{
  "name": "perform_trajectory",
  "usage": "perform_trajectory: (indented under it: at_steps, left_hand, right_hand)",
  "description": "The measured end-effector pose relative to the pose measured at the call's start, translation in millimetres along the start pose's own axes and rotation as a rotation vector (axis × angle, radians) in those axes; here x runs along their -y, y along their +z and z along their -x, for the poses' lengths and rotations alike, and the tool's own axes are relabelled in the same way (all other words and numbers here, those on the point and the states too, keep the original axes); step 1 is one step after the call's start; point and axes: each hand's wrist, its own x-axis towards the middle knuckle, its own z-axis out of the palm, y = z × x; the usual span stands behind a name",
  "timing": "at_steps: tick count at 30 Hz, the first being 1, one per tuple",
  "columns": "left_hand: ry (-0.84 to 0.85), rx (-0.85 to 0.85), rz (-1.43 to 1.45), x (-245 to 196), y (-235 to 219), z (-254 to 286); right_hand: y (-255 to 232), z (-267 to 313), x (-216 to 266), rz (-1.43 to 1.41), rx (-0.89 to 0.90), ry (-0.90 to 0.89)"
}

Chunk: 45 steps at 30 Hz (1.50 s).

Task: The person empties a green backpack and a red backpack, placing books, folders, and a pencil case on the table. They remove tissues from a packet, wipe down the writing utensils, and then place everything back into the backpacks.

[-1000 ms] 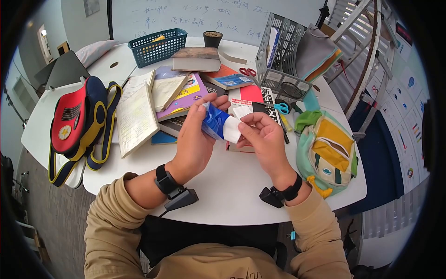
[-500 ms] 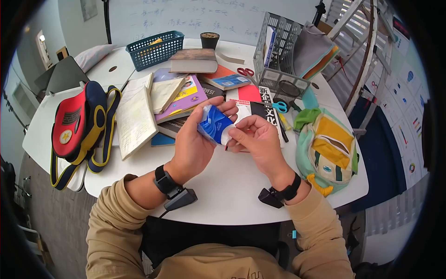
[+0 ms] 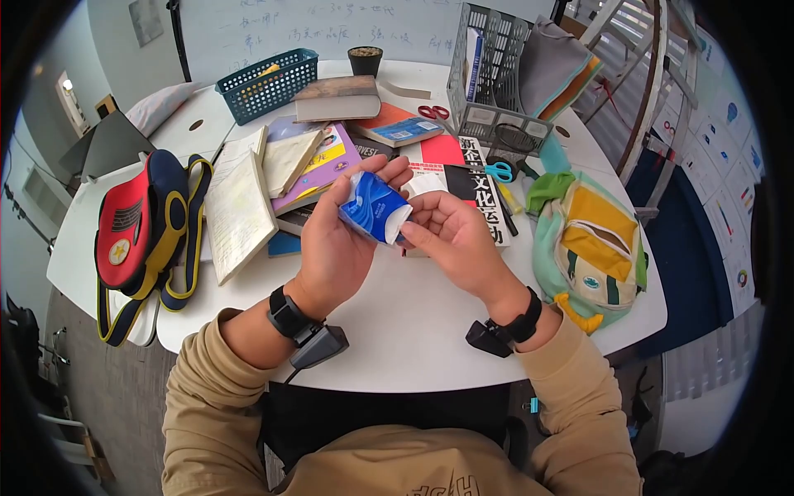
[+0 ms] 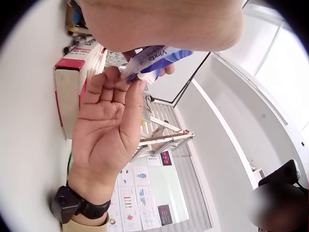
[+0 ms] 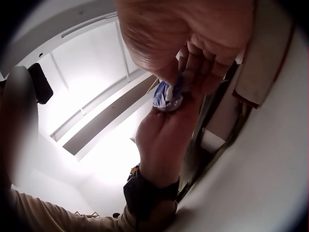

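Observation:
A blue and white plastic tissue pack [image 3: 374, 208] lies across my left hand [image 3: 331, 244], above the front of the table in the head view. The left fingers support it from behind, with the thumb along its near side. My right hand [image 3: 459, 248] pinches the pack's right end with thumb and fingers, where a bit of white shows. In the left wrist view, lettering is readable on the tissue pack [image 4: 164, 59], and the right thumb presses at its white end. The right wrist view shows the crumpled end of the pack [image 5: 166, 96] between both hands.
Behind the hands lie piled books, including a purple book [image 3: 331, 169] and an open notebook [image 3: 240, 211]. A red and navy bag [image 3: 136, 227] stands left, a green and yellow backpack [image 3: 591, 248] right. Farther back are a teal basket [image 3: 269, 91], blue scissors [image 3: 499, 171] and a grey file rack [image 3: 496, 116].
The white tissue end that stuck out of the pack shows much less now. Both hands have shifted slightly left with the pack, and more of its blue face is turned up.

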Motion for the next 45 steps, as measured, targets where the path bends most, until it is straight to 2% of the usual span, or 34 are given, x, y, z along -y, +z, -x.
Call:
perform_trajectory:
  at_steps: [3, 6, 7, 10, 14, 17, 26, 30, 38, 41, 45]
  left_hand:
    - [-0.031, -0.086, 0.031, -2, -1, 3]
    - [0.178, -0.098, -0.469, 15, -8, 1]
    - [0.182, -0.111, -0.575, 12, 1, 3]
    - [0.107, -0.146, -0.557, 21, -7, 2]
    - [0.143, -0.176, -0.514, 21, -11, 0]
    - [0.084, -0.245, -0.585, 20, -17, -1]
    - [0.198, -0.208, -0.728, 24, -15, 0]
    - [0.317, -0.198, -0.897, 26, -25, -1]
    - [0.553, -0.110, -1.262, 12, -8, 5]
    - [0.571, -0.082, -1.312, 11, -10, 6]
    - [0.509, -0.046, -1.250, 12, -7, 9]
  right_hand:
    - [-1, 0, 5, 0.015, -0.063, 0.006]
    - [-6, -1, 5, 0.001, -0.110, -0.039]
    - [-6, -1, 6, -0.001, -0.111, -0.043]
    - [-5, -1, 10, 0.021, -0.143, -0.018]
    - [-6, -1, 6, 0.021, -0.141, -0.035]
    - [-3, 1, 8, -0.019, -0.126, -0.062]
    - [-1, 7, 14, 0.143, -0.025, -0.160]
    - [-1, 8, 14, 0.193, -0.026, -0.197]
    - [0, 10, 14, 0.254, -0.089, -0.244]
    - [-1, 11, 12, 0.303, -0.125, -0.289]
    - [0, 11, 10, 0.316, -0.047, -0.329]
